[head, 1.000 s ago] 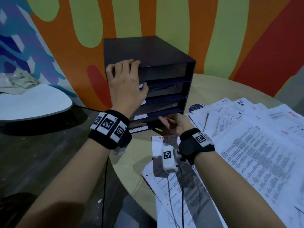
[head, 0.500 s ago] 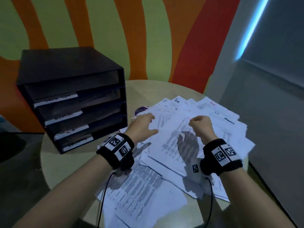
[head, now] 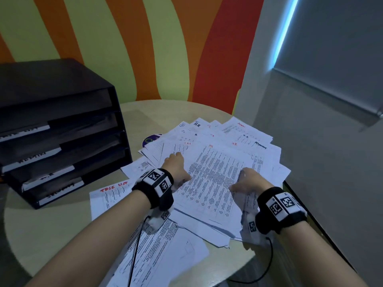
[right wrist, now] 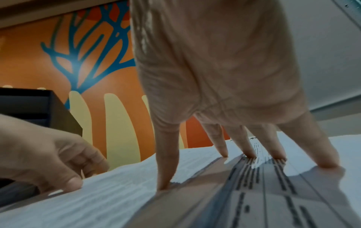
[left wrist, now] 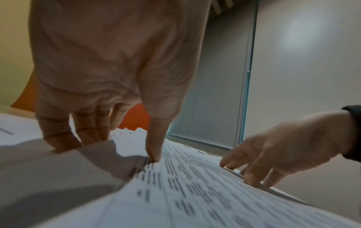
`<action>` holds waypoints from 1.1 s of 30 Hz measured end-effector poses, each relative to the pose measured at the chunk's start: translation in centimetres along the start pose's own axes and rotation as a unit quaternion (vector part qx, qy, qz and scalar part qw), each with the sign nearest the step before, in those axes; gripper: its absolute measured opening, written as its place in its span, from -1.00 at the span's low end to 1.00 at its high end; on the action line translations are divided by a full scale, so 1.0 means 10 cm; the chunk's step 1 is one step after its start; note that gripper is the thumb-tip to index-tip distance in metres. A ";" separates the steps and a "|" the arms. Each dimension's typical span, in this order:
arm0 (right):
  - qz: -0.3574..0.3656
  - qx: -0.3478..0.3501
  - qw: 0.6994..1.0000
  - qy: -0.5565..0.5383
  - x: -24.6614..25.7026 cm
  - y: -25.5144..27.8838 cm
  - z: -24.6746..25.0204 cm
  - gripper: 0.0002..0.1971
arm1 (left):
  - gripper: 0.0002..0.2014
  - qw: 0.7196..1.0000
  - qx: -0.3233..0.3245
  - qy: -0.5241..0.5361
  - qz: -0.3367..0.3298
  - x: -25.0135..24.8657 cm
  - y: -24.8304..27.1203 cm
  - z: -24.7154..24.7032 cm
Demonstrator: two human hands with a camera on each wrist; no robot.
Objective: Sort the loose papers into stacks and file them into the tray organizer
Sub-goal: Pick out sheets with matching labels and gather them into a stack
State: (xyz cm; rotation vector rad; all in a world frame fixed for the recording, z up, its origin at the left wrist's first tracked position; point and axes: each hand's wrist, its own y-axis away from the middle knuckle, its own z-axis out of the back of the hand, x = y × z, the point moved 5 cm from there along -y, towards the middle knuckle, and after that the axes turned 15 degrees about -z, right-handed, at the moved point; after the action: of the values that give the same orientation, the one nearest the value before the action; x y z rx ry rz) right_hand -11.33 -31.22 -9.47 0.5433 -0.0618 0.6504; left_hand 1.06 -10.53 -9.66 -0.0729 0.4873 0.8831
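Left hand (head: 176, 169) and right hand (head: 249, 182) fingers spreading, pressing down on loose papers (head: 215, 175); tray organizer (head: 62, 129) sitting left of fingers on desk (head: 51, 228).

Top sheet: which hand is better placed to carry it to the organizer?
Left, probably. The left hand sits on the top sheet's organizer-side edge; the organizer stands left. The right hand is on the far edge.
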 end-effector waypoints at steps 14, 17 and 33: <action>0.028 0.059 0.975 -0.210 -0.08 0.04 0.09 -0.01 | -0.62 0.950 -0.011 0.304 0.070 0.22 0.03 0.10; 0.034 0.080 0.963 -0.256 -0.10 0.05 0.09 -0.04 | -0.52 0.939 -0.070 0.329 0.077 0.33 -0.01 0.05; 0.003 0.032 0.965 -0.261 -0.16 -0.09 0.05 -0.52 | -0.06 0.999 -0.043 0.023 -0.019 0.19 0.01 0.09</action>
State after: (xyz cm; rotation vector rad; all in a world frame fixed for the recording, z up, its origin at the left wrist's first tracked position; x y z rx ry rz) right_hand -11.96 -32.95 -9.85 0.7670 -0.5389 0.5013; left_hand 2.40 -8.87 -9.69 -0.1798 0.4890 0.8664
